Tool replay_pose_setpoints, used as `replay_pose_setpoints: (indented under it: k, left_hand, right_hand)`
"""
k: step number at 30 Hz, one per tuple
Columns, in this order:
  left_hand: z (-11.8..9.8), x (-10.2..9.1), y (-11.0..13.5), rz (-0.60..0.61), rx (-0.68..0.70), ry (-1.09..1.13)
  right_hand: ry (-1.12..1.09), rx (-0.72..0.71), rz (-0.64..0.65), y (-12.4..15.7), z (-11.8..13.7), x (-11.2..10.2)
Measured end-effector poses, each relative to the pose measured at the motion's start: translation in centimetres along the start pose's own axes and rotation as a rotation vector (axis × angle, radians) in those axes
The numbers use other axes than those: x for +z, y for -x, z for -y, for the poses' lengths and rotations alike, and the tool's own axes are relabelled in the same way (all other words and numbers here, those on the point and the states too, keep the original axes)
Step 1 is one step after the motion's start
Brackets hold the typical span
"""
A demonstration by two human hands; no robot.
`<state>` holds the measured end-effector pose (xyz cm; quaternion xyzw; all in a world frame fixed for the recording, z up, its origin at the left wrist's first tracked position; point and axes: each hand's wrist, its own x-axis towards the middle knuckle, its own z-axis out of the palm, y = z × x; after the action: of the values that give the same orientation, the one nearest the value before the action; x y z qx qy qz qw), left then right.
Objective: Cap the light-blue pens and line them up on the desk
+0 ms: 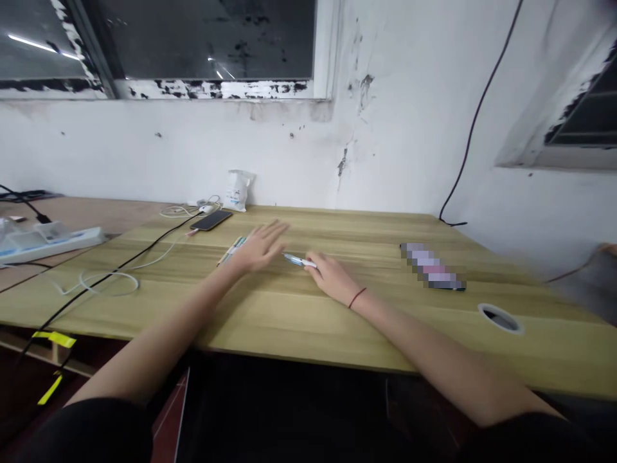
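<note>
Left hand (260, 247) is spread wide, its fingers splayed and slightly blurred, low over the bench (270, 325) and holding nothing. Just beside its outer edge lie two slim pens (232, 251), close together and angled toward the far edge. Right hand (331, 276) is palm down with its fingers held close together, and its fingertips (308, 269) meet the end of a blue-and-white pen (299, 260). Whether they pinch it, I cannot tell. That pen lies flat on the bench, between the two hands and nearer the right one. A red string bracelet (357, 297) circles the right wrist.

Toward the far edge, left of centre, a black smartphone (211, 220) lies on a white charging cable (166, 253), which loops toward the left edge. A black cable (120, 273) crosses the bench's left side, and a white plastic bag (240, 191) stands upright at the far edge. Beyond the left edge, a white power strip (53, 244) rests on a lower board. Near the right end lies a pixelated object (431, 267), too obscured to identify. A round cable grommet (500, 318) sits toward the near right corner.
</note>
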<state>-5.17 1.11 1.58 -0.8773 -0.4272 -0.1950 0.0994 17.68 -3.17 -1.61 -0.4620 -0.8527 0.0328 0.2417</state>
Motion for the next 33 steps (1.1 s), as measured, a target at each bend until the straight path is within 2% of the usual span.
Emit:
replay_pose_setpoints:
  k: [3,4,8,12,16,19,28,33]
  left_hand:
    - [-2.9,0.7,-1.3,0.062,0.257,-0.014]
    - [-3.4,1.3,-1.5,0.074,0.290,-0.042]
    - [-2.7,3.0,-1.3,-0.050,0.262,-0.147]
    - [-1.5,3.1,-0.5,-0.171,0.170,-0.159]
    - [-2.3,3.0,-0.4,-0.209,0.134,-0.167]
    - [-2.9,3.2,-0.5,-0.210,0.134,-0.194]
    - [-3.7,3.5,-0.4,-0.126,0.156,-0.149]
    - [-4.1,3.2,-0.3,-0.129,0.138,-0.093]
  right_hand:
    - [-0.011,-0.018,-0.063,-0.2,-0.4,-0.1]
    - [-0.016,-0.018,-0.073,-0.3,-0.7,-0.2]
    - [-0.072,0.038,0.018,-0.9,-2.5,-1.1]
    - [-0.213,0.092,0.151,-1.2,-4.1,-2.1]
    - [-0.368,0.092,0.237,-1.3,-4.9,-2.5]
    - [-0.352,0.093,0.266,-1.4,-5.3,-2.4]
    - [0.023,0.008,0.152,-1.4,-5.4,-2.9]
    - [0.091,-0.011,0.087,-1.4,-5.2,-2.9]
